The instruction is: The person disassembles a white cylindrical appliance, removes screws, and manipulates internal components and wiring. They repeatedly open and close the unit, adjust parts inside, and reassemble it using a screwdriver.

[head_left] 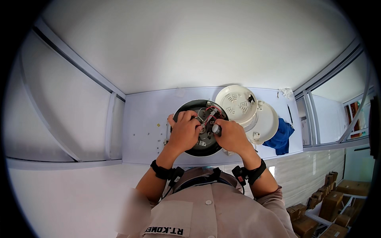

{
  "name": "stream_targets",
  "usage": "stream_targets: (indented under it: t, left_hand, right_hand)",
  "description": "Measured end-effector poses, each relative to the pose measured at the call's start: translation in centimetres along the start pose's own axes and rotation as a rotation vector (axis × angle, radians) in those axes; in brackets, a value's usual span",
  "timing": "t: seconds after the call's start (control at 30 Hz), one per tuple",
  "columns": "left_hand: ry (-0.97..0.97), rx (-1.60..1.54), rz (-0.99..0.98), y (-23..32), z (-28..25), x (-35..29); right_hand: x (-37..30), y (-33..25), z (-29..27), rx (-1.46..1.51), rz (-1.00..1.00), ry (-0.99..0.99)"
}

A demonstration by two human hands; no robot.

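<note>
Black round housing (pixel 193 152) open, wires (pixel 209 118) exposed; cream covers (pixel 237 102) off, right of it. Left hand (pixel 183 133) inside it, fingers' grip unclear; right hand (pixel 233 136) fingers wrap grey-ended handle (pixel 216 129).

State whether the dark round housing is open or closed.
Open: the housing has no cover on, and red wires show inside.

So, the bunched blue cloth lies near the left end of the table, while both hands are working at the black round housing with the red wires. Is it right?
Not quite: in the head view, the bunched blue cloth lies near the right end of the table. The left hand and right hand are indeed at the black round housing with the red wires.
</note>
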State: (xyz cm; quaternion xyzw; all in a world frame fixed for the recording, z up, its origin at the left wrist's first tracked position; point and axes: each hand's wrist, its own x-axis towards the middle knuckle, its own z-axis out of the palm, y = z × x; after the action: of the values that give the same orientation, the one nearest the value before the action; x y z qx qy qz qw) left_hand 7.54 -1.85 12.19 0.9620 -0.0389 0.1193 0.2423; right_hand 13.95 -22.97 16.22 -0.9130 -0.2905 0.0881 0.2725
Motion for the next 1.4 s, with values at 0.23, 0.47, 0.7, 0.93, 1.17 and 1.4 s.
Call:
stream_targets:
  t: [0.23, 0.47, 0.7, 0.93, 1.17, 1.4]
  left_hand:
    - [-0.007, 0.018, 0.003, 0.5, -0.2, 0.0]
    - [0.016, 0.007, 0.005, 0.2, 0.1, -0.1]
    - [0.030, 0.016, 0.017, 0.4, -0.1, -0.1]
    - [0.031, -0.020, 0.019, 0.3, -0.2, -0.2]
    - [-0.001, -0.003, 0.004, 0.2, -0.3, -0.3]
    - [0.014, -0.024, 0.009, 0.1, -0.4, -0.5]
  right_hand:
    - [0.0, 0.1, -0.3, 0.040, 0.025, -0.025]
    - [-0.1, -0.1, -0.3, 0.059, 0.050, -0.038]
    - [-0.3, -0.5, -0.2, 0.088, 0.136, -0.029]
    - [-0.4, -1.0, -0.6, -0.005, 0.062, -0.053]
    - [-0.5, -0.6, -1.0, 0.258, 0.033, -0.005]
    - [-2.0, -0.6, -3.6, 0.559, -0.136, 0.355]
